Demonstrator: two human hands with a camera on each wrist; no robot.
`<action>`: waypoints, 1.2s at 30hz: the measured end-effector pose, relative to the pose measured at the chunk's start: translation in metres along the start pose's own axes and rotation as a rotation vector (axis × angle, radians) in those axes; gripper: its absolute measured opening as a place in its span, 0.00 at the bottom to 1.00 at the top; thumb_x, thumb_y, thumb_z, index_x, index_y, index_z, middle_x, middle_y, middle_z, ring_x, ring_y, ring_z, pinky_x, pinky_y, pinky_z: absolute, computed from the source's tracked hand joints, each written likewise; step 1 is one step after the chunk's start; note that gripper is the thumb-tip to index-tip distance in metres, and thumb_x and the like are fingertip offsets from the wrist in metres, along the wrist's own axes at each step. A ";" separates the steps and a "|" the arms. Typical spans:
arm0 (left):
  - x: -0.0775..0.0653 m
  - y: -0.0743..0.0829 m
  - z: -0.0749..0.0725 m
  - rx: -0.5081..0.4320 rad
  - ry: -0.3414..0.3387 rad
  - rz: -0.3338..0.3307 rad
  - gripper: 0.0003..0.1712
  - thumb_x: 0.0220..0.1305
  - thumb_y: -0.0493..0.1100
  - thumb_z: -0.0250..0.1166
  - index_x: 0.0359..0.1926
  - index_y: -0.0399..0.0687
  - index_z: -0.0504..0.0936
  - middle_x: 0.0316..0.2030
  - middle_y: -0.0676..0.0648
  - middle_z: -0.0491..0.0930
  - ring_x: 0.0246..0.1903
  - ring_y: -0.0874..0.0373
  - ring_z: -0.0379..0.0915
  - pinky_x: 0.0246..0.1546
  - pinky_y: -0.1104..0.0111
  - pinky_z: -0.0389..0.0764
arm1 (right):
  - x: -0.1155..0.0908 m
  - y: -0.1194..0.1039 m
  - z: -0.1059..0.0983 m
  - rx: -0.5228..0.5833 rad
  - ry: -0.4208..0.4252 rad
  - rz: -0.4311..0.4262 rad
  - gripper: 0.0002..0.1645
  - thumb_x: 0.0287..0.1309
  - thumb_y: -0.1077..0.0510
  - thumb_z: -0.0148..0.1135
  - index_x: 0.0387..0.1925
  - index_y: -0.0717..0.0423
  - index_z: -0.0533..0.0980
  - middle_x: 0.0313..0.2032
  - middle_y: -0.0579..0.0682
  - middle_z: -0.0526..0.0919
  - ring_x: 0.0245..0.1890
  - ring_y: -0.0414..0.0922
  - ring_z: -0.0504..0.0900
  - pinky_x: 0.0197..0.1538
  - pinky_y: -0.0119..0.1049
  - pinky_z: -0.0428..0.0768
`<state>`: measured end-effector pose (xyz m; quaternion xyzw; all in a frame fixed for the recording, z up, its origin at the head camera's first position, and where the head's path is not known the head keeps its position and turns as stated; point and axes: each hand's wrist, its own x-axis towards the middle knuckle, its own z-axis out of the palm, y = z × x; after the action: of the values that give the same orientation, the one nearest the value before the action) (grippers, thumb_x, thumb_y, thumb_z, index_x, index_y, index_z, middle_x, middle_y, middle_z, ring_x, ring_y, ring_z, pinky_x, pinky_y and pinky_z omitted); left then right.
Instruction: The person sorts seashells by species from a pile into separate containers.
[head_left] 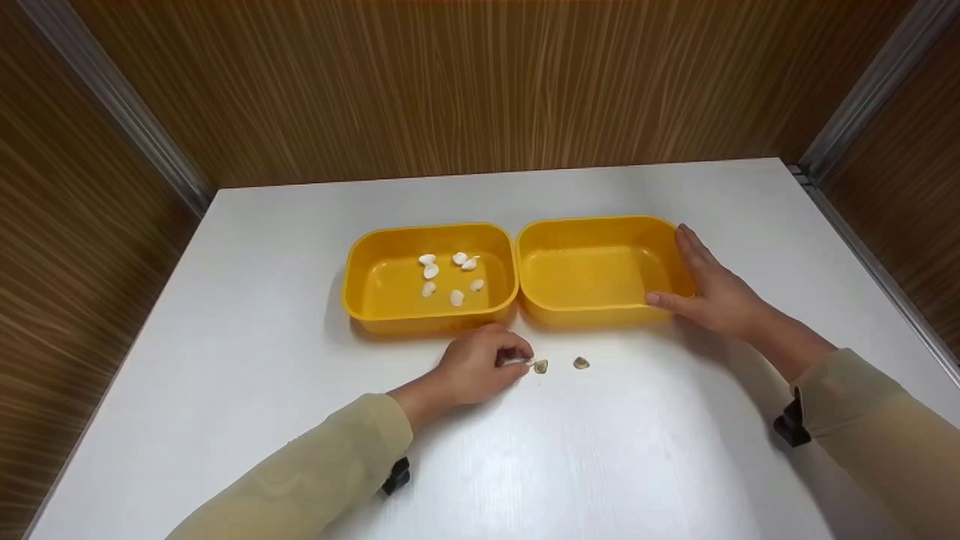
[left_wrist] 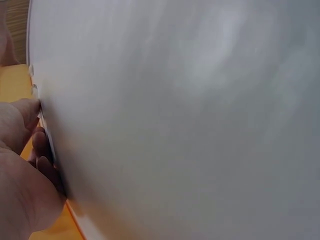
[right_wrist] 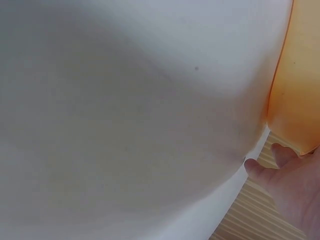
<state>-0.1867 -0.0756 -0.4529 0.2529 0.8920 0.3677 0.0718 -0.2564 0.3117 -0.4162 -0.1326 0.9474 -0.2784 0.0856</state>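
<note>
Two yellow plastic containers stand side by side. In the left container (head_left: 431,324) lie several small white shells (head_left: 457,298). Just in front of it, my left hand (head_left: 476,366) pinches a small pale shell (head_left: 531,361) between thumb and index finger, low over the table. Right beside those fingertips lies a brownish shell (head_left: 541,367). Another brownish shell (head_left: 581,363) sits a little farther right. My right hand (head_left: 720,296) rests against the right end of the right container (head_left: 592,315), thumb over its front rim and fingers extended along its side.
Both containers stand on a white table (head_left: 570,457). A wood-patterned panel (head_left: 480,90) rises behind it, with similar panels at left and right in metal frames. A black wrist strap (head_left: 792,422) shows under the right sleeve.
</note>
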 end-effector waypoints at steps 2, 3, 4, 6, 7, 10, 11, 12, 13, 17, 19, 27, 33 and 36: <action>-0.001 0.001 -0.001 0.002 -0.012 0.004 0.07 0.69 0.42 0.70 0.46 0.51 0.90 0.39 0.53 0.78 0.40 0.59 0.73 0.45 0.67 0.74 | 0.000 0.000 0.000 0.004 -0.004 0.016 0.72 0.67 0.29 0.66 0.85 0.48 0.27 0.85 0.49 0.26 0.83 0.67 0.38 0.77 0.72 0.45; -0.001 0.002 -0.002 0.002 -0.018 0.006 0.07 0.69 0.42 0.70 0.46 0.50 0.90 0.39 0.53 0.78 0.40 0.58 0.73 0.45 0.67 0.74 | 0.000 0.000 0.000 0.007 -0.006 0.021 0.72 0.66 0.29 0.66 0.85 0.48 0.27 0.85 0.49 0.26 0.83 0.67 0.38 0.77 0.72 0.45; -0.001 0.002 -0.002 0.002 -0.026 0.005 0.07 0.69 0.42 0.69 0.46 0.50 0.90 0.39 0.52 0.77 0.40 0.58 0.73 0.46 0.67 0.74 | 0.000 0.000 0.000 0.008 -0.005 0.023 0.72 0.66 0.29 0.66 0.85 0.47 0.27 0.85 0.49 0.26 0.83 0.67 0.38 0.77 0.72 0.45; -0.002 0.004 -0.003 0.000 -0.039 0.003 0.07 0.69 0.42 0.69 0.46 0.49 0.89 0.40 0.52 0.76 0.40 0.58 0.72 0.46 0.67 0.74 | 0.000 0.000 0.001 0.010 -0.005 0.030 0.72 0.66 0.29 0.66 0.85 0.46 0.27 0.85 0.48 0.26 0.83 0.66 0.38 0.78 0.71 0.45; -0.002 0.004 -0.003 -0.001 -0.043 0.005 0.07 0.69 0.42 0.69 0.46 0.49 0.89 0.40 0.52 0.76 0.40 0.58 0.72 0.46 0.67 0.74 | 0.000 0.000 0.001 0.010 -0.004 0.026 0.72 0.66 0.29 0.66 0.85 0.47 0.27 0.85 0.48 0.26 0.83 0.67 0.38 0.77 0.71 0.45; -0.002 0.004 -0.004 0.003 -0.056 0.004 0.06 0.70 0.41 0.69 0.45 0.49 0.88 0.40 0.52 0.76 0.40 0.58 0.72 0.46 0.67 0.74 | 0.000 0.000 0.001 0.009 0.000 0.022 0.72 0.66 0.29 0.66 0.85 0.47 0.28 0.85 0.49 0.26 0.83 0.67 0.39 0.77 0.72 0.45; -0.002 0.004 -0.004 0.006 -0.059 0.007 0.06 0.70 0.41 0.69 0.45 0.48 0.88 0.40 0.52 0.76 0.41 0.58 0.72 0.47 0.66 0.74 | 0.000 -0.001 0.001 0.009 -0.001 0.024 0.72 0.66 0.29 0.66 0.85 0.46 0.27 0.85 0.49 0.26 0.83 0.67 0.39 0.77 0.72 0.45; -0.002 0.004 -0.004 0.010 -0.063 0.010 0.06 0.70 0.41 0.69 0.45 0.48 0.88 0.41 0.51 0.76 0.41 0.58 0.72 0.47 0.66 0.74 | 0.000 -0.001 0.000 0.008 -0.001 0.024 0.72 0.66 0.29 0.66 0.85 0.46 0.27 0.85 0.50 0.26 0.82 0.68 0.39 0.77 0.72 0.45; -0.002 0.004 -0.005 0.015 -0.068 0.012 0.06 0.70 0.41 0.69 0.45 0.48 0.88 0.41 0.51 0.76 0.41 0.58 0.72 0.47 0.66 0.74 | 0.000 -0.001 0.000 0.007 -0.002 0.024 0.72 0.66 0.29 0.66 0.85 0.46 0.27 0.85 0.50 0.26 0.82 0.68 0.39 0.77 0.73 0.45; -0.002 0.005 -0.006 0.027 -0.100 0.013 0.05 0.71 0.41 0.69 0.44 0.47 0.86 0.42 0.51 0.76 0.43 0.57 0.72 0.49 0.65 0.75 | 0.000 -0.001 0.000 0.005 -0.003 0.034 0.72 0.66 0.28 0.66 0.85 0.45 0.27 0.85 0.48 0.26 0.83 0.67 0.38 0.77 0.72 0.45; -0.001 0.004 -0.007 0.031 -0.116 0.019 0.05 0.71 0.41 0.68 0.44 0.47 0.85 0.43 0.51 0.76 0.43 0.57 0.72 0.50 0.65 0.75 | 0.000 -0.001 0.000 0.003 -0.006 0.042 0.72 0.66 0.28 0.65 0.85 0.44 0.27 0.85 0.47 0.26 0.83 0.66 0.38 0.77 0.72 0.45; -0.003 0.004 -0.011 0.011 -0.156 0.037 0.05 0.73 0.40 0.66 0.47 0.45 0.83 0.46 0.49 0.77 0.46 0.55 0.74 0.54 0.64 0.76 | 0.002 -0.002 0.000 -0.011 -0.007 0.023 0.73 0.66 0.28 0.66 0.85 0.48 0.27 0.85 0.51 0.26 0.83 0.67 0.38 0.77 0.72 0.45; -0.004 0.004 -0.015 -0.050 -0.154 0.025 0.05 0.73 0.37 0.65 0.46 0.43 0.83 0.44 0.49 0.79 0.44 0.55 0.74 0.52 0.65 0.78 | 0.002 -0.001 0.000 -0.007 0.000 0.029 0.73 0.66 0.29 0.66 0.85 0.47 0.27 0.85 0.51 0.26 0.82 0.67 0.39 0.77 0.72 0.45; -0.003 0.003 -0.015 -0.052 -0.149 0.031 0.04 0.73 0.36 0.64 0.46 0.43 0.84 0.41 0.51 0.79 0.43 0.56 0.73 0.50 0.66 0.77 | 0.002 0.000 0.001 -0.005 0.002 0.028 0.72 0.66 0.28 0.66 0.85 0.47 0.27 0.85 0.51 0.26 0.82 0.68 0.39 0.77 0.72 0.45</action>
<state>-0.1874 -0.0848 -0.4400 0.2916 0.8702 0.3721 0.1390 -0.2578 0.3105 -0.4170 -0.1193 0.9500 -0.2748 0.0883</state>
